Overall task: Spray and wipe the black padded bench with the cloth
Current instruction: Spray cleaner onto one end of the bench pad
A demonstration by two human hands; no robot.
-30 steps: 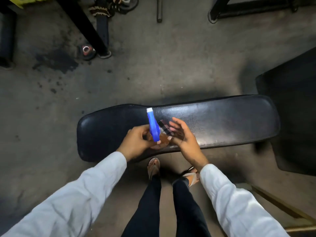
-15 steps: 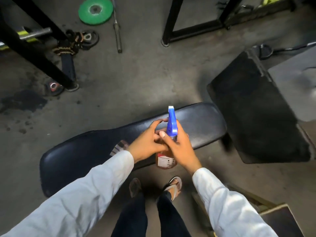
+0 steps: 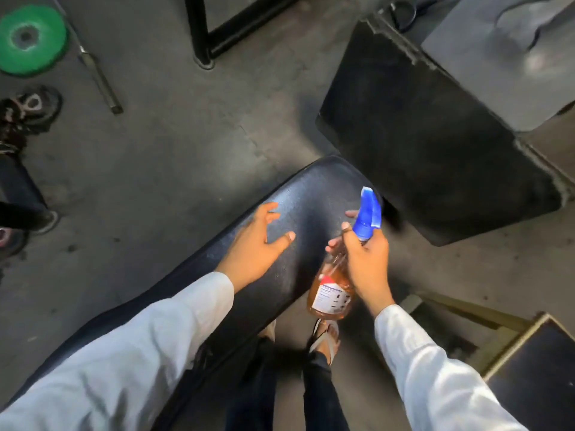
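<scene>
The black padded bench (image 3: 298, 194) runs diagonally across the concrete floor (image 3: 174, 126), its far end near a dark box (image 3: 435, 144). Over that end's right edge, the right hand (image 3: 364, 259) grips the neck of a blue-nozzled spray bottle (image 3: 334, 290) of orange liquid. The left hand (image 3: 255, 244) hovers above the padding, fingers spread, empty. No cloth shows.

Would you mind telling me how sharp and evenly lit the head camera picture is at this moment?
Head view: wide-angle bending at the edges; motion blur smears the green weight plate and both sleeves; a soft sheen glares on the black padded bench; the spray bottle and right hand are fairly sharp; the floor is dim.
</scene>
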